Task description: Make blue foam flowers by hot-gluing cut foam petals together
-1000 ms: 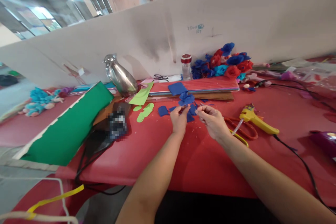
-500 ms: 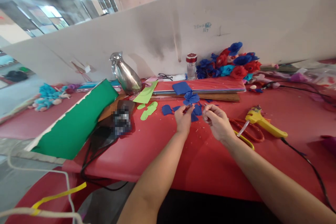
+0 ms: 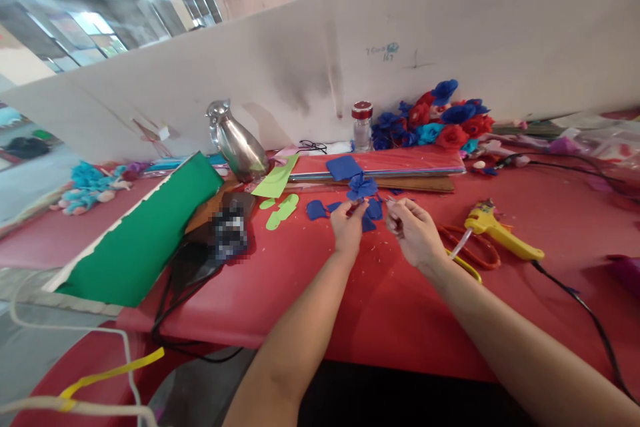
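My left hand [image 3: 349, 225] is closed in a pinch at the base of a blue paper flower [image 3: 362, 186], which faces up and away from me. To its right, my right hand [image 3: 409, 225] is closed too, thumb against fingers; a small pale bit shows at its fingertips, too small to name. Loose blue paper petals [image 3: 317, 209] lie on the red tabletop around and behind my hands. A square blue paper stack [image 3: 343, 167] rests just beyond the flower. Light green paper pieces [image 3: 283, 209] lie to the left, below a larger green sheet [image 3: 277, 177].
A yellow glue gun [image 3: 505, 232] lies at the right beside orange-handled scissors [image 3: 470, 247], its black cord trailing forward. Along the wall stand a steel jug [image 3: 239, 142], a red-lidded jar [image 3: 363, 127] and a heap of paper flowers [image 3: 440, 120]. A green roll [image 3: 145, 233] lies left.
The view has shifted slightly, and the person beyond the wall is out of sight. My left hand still pinches the flower; my right hand has barely moved.
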`<action>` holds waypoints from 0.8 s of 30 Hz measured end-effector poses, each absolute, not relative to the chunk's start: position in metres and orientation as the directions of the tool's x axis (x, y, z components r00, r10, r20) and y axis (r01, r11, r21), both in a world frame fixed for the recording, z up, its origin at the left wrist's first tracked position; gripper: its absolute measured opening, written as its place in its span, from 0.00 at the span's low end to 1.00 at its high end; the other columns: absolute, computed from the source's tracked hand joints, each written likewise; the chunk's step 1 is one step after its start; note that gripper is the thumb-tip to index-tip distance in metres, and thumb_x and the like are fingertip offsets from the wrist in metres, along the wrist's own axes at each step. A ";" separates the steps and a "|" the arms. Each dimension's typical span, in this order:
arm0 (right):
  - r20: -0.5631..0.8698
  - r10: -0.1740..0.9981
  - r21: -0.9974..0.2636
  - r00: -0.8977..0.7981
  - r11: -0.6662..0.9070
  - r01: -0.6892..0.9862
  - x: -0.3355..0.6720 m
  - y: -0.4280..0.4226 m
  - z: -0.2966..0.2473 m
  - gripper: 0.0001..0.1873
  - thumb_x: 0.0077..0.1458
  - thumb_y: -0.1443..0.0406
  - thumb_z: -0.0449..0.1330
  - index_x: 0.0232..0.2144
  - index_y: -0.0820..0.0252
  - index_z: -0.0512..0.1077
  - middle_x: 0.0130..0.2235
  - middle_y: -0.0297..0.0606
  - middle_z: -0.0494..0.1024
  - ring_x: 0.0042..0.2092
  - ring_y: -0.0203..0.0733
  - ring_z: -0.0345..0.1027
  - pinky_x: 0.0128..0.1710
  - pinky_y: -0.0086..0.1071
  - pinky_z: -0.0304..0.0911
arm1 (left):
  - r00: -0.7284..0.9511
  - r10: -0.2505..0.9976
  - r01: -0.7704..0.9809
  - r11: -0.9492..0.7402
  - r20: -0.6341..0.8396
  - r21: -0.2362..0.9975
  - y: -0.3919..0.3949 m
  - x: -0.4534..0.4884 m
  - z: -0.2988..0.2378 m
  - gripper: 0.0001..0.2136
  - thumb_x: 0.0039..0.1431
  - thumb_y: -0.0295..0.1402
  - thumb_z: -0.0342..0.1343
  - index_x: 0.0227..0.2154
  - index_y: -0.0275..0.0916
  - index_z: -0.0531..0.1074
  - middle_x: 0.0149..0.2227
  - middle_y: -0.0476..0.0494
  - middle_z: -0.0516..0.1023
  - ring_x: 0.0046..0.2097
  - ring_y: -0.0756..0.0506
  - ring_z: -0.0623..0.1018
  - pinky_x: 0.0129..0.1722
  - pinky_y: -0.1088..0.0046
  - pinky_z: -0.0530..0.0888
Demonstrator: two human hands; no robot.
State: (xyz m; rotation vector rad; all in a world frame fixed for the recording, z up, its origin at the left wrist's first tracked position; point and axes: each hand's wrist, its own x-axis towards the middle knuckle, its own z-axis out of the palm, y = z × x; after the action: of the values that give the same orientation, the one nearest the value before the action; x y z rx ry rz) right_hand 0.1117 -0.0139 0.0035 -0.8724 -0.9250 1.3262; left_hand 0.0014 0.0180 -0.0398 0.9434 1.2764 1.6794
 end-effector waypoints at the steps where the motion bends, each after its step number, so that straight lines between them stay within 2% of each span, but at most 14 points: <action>1: 0.066 0.997 -0.918 0.038 0.076 -0.389 0.112 -0.014 0.004 0.19 0.40 0.54 0.67 0.20 0.54 0.60 0.17 0.25 0.58 0.20 0.31 0.50 0.21 0.30 0.45 | -0.394 0.915 -0.158 -0.163 0.089 0.974 0.018 0.001 -0.039 0.08 0.43 0.35 0.63 0.27 0.37 0.79 0.29 0.46 0.81 0.34 0.47 0.76 0.40 0.71 0.71; 4: 0.089 0.994 -0.924 0.064 0.106 -0.368 0.111 -0.015 0.007 0.16 0.39 0.53 0.67 0.27 0.54 0.69 0.18 0.26 0.62 0.21 0.31 0.51 0.21 0.30 0.47 | -0.395 0.914 -0.154 -0.163 0.091 0.975 0.016 0.002 -0.036 0.08 0.44 0.35 0.63 0.27 0.37 0.79 0.28 0.47 0.80 0.33 0.48 0.75 0.39 0.71 0.71; 7: 0.075 0.995 -0.929 0.060 0.092 -0.357 0.110 -0.016 0.007 0.17 0.38 0.53 0.68 0.29 0.57 0.73 0.19 0.28 0.65 0.22 0.31 0.52 0.21 0.30 0.47 | -0.393 0.914 -0.143 -0.167 0.099 0.976 0.013 0.002 -0.033 0.08 0.45 0.36 0.62 0.27 0.37 0.79 0.28 0.47 0.80 0.33 0.48 0.75 0.39 0.72 0.70; 15: 0.089 0.996 -0.908 0.024 0.091 -0.410 0.112 -0.016 0.006 0.16 0.37 0.53 0.68 0.25 0.57 0.74 0.19 0.28 0.65 0.22 0.31 0.51 0.23 0.30 0.46 | -0.376 0.920 -0.143 -0.177 0.112 0.974 0.013 -0.001 -0.033 0.09 0.44 0.38 0.62 0.27 0.37 0.78 0.29 0.47 0.80 0.33 0.48 0.75 0.39 0.72 0.69; 24: 0.095 0.995 -0.910 -0.019 0.079 -0.408 0.112 -0.014 0.005 0.16 0.39 0.52 0.67 0.25 0.57 0.75 0.19 0.30 0.67 0.22 0.31 0.51 0.23 0.30 0.46 | -0.384 0.922 -0.245 -0.164 0.060 0.955 0.006 0.003 -0.009 0.11 0.42 0.40 0.65 0.25 0.37 0.76 0.27 0.48 0.78 0.33 0.49 0.74 0.38 0.72 0.68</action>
State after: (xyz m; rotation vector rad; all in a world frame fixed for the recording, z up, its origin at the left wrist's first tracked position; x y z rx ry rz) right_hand 0.1116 -0.0140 0.0047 -0.8159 -0.9633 1.3412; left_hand 0.0029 0.0064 -0.0085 0.8747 1.2032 1.6904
